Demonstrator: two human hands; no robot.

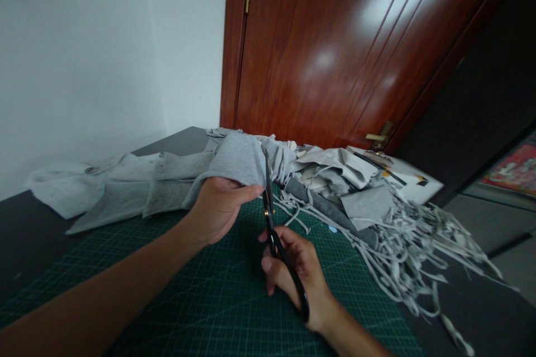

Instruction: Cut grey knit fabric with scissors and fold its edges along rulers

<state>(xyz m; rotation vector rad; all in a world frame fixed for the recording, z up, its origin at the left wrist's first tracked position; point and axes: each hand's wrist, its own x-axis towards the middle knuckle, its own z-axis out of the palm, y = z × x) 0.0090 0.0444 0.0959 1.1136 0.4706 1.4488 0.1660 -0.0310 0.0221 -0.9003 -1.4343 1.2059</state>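
My left hand (pixel 221 206) is closed on a folded piece of light grey fabric (pixel 240 157), thumb on top near its right edge and the fingers underneath. My right hand (pixel 295 268) grips black-handled scissors (pixel 288 268), which point away from me. The scissor blades meet the fabric's right edge, just beside my left thumb. How far the blades are parted is hard to see. Beneath both hands lies a green cutting mat (pixel 201 301) with a printed grid.
Grey fabric pieces (pixel 125 195) lie to the left. At the right are crumpled cloth (pixel 335 164), a dark grey roll (pixel 320 203), a tangle of fabric strips (pixel 402 268) and a white box (pixel 414 173). Behind the table stand a white wall (pixel 84 56) and a brown door (pixel 310 56).
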